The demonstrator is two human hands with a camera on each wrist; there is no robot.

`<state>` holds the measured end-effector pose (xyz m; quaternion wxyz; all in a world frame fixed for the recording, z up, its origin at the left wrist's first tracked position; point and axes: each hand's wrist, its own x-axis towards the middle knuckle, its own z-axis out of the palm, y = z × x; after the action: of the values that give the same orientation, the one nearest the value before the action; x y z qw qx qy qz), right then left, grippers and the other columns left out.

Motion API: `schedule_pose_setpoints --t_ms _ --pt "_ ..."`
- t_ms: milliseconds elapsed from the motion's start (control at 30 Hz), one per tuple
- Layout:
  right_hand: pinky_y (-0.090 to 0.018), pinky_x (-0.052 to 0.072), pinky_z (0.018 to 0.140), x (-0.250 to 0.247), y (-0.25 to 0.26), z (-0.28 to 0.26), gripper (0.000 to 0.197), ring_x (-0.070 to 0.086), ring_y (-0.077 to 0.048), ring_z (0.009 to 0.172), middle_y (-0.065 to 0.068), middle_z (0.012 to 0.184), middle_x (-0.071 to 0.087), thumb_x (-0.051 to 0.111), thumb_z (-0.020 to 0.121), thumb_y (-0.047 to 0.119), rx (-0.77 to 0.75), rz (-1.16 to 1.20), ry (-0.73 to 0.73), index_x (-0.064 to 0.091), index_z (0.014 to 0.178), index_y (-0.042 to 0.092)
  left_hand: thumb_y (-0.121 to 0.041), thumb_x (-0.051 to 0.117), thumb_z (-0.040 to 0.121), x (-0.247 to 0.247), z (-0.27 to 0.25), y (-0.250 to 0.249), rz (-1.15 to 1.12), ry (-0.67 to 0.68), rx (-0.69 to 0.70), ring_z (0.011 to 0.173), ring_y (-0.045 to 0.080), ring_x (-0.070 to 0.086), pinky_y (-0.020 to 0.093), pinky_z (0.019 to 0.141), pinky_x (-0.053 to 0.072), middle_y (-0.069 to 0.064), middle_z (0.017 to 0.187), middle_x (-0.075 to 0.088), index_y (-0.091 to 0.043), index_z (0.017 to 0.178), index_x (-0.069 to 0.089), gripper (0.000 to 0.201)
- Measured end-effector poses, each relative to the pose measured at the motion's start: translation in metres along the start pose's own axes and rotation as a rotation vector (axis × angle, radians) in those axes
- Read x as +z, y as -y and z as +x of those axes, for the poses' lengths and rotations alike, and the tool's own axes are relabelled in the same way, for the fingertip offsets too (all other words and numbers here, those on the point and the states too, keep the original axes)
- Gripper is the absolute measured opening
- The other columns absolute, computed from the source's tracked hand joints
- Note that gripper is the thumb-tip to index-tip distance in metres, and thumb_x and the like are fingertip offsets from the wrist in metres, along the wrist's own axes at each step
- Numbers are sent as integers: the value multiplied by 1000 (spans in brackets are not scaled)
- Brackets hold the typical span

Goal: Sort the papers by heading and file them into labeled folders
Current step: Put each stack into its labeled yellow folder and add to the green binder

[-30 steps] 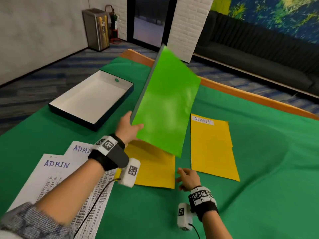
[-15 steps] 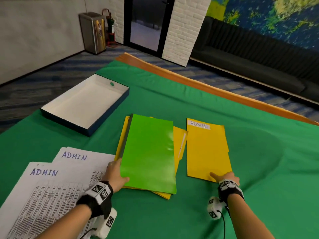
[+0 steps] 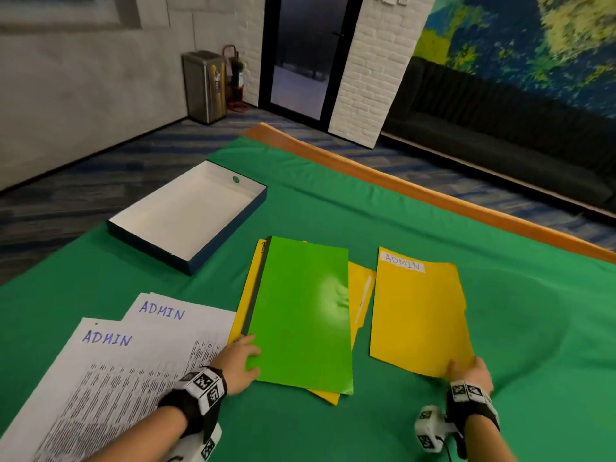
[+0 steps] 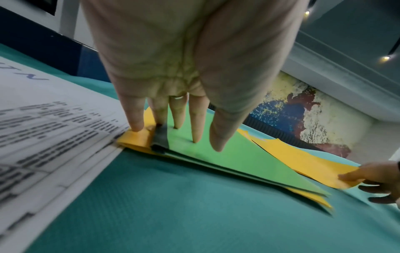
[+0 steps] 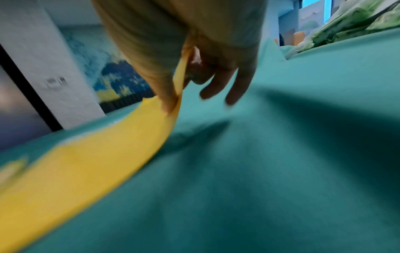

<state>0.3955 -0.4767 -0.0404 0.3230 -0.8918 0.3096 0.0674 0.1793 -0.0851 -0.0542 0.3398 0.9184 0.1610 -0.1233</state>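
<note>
On green cloth [image 3: 500, 328], right hand [image 3: 473, 375] pinches ADMIN folder's [image 3: 416, 311] near corner.

papers [image 3: 110, 371] left of stacked folders [image 3: 300, 315], box [image 3: 186, 221] behind

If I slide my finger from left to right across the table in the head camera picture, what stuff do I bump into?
ADMIN papers → left hand → green folder on a yellow folder → yellow ADMIN folder → right hand, its fingers pinching that folder's near corner.
</note>
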Motion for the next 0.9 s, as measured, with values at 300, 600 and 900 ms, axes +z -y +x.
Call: schedule_pose_setpoints --t_ms 300,600,900 --pt "-28 54 44 -56 -4 -125 39 60 -21 57 -23 135 46 46 97 9 -125 962 -31 39 133 -4 -22 60 88 -9 -29 -2 -116 -134 7 124 15 46 20 104 30 2 132 49 -20 118 58 30" --pt "-28 58 56 -9 -81 -253 49 63 -26 70 -15 127 45 40 97 2 -24 1064 388 30 143 15 -19 60 88 -5 -99 30 -239 -78 -88 115 16 55 24 97 42 1 129 55 -16 115 60 27" --pt "-46 44 96 35 -138 -287 42 53 -38 107 -28 125 50 65 82 2 -196 201 175 53 122 2 -17 60 88 4 -159 78 -182 -70 -165 117 14 54 22 97 39 0 126 58 -15 115 60 27"
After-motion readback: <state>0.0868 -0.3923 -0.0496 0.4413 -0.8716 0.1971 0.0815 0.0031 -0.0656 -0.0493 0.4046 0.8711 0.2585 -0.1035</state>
